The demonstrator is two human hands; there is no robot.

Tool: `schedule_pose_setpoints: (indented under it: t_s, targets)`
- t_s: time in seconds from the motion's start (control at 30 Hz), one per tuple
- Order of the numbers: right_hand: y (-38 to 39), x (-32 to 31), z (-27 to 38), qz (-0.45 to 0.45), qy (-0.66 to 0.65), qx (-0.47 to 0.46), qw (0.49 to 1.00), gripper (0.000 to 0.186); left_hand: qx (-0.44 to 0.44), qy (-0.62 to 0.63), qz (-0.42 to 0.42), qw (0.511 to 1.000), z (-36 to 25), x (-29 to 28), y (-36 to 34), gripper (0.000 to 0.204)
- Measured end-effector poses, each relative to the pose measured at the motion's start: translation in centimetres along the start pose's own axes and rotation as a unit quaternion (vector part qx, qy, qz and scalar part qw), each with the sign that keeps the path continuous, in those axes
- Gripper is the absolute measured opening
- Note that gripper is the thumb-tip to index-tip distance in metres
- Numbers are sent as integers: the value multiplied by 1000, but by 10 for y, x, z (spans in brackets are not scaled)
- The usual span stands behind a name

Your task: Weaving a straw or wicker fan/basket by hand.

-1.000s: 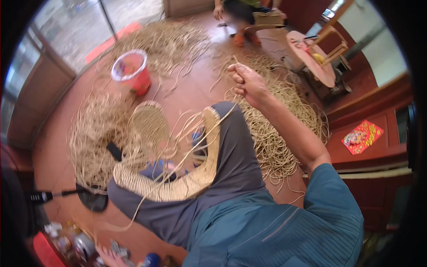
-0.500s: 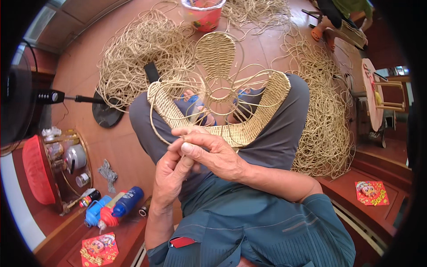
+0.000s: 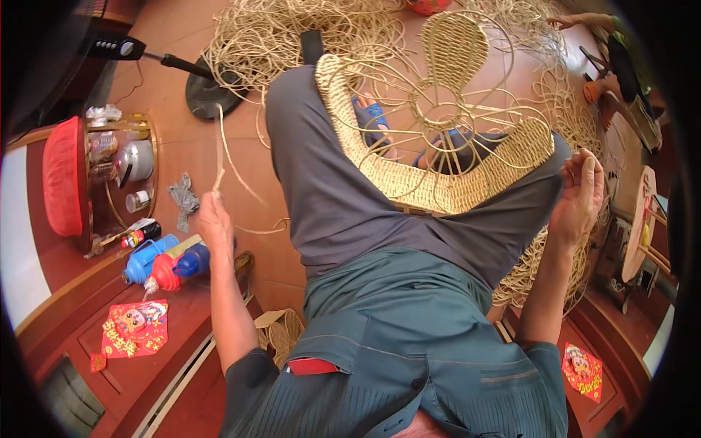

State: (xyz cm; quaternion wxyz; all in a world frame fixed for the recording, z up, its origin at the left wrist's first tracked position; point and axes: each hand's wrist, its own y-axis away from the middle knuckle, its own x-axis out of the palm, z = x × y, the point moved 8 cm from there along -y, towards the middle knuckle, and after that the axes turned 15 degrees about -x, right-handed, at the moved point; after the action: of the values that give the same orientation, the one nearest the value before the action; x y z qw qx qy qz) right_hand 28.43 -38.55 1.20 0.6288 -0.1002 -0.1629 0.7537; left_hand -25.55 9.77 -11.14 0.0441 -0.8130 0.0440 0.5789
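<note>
Reddish floor tiles spread beneath the seated person. The hands are well apart: the left hand closes on a pale cord, loose ends reaching beyond the fist; the right hand is half curled just beside the right knee, and whether it pinches anything cannot be told. Handled well, the cord probably wants an even pull, free of twists, its ends clear of bare wires. Across both thighs lies the wire frame, its curved woven band nearest the body; knees level should spare the thin wires from bending. Farther out, a cord heap lies near a round black base, inviting snags.
</note>
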Motion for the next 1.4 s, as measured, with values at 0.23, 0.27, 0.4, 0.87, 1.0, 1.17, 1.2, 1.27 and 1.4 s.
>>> schedule_pose_setpoints:
  t_s: [0.23, 0.27, 0.4, 0.87, 1.0, 1.17, 1.2, 1.27, 1.4]
  targets:
    - [16, -144, -103, -103, 57, 113, 987, 20, -125, 47, 196, 971, 128, 155, 44, 36]
    - [30, -163, -128, -87, 72, 154, 982, 20, -172, 69, 264, 947, 152, 175, 51, 35]
    - [94, -194, -154, -87, 297, 266, 913, 35, -128, 103, 300, 940, 159, 187, 75, 30]
    - [271, -289, -228, -91, 433, 319, 838, 31, -111, 253, 393, 877, 33, 151, 16, 25]
    - [266, -289, -249, -158, 281, 351, 879, 34, -76, 266, 367, 888, -17, 121, -6, 24]
    - [213, -246, -278, -165, 121, 389, 898, 47, -94, 303, 347, 883, -60, 77, -47, 24]
    - [200, -242, -283, -169, 119, 385, 899, 47, -146, 317, 359, 866, -61, 75, -58, 27]
    - [172, -231, -295, -210, 52, 360, 908, 59, -145, 334, 354, 861, -87, 55, -59, 27]
    - [128, -222, -319, -216, 15, 370, 903, 70, -118, 313, 330, 882, -119, 32, -59, 27]
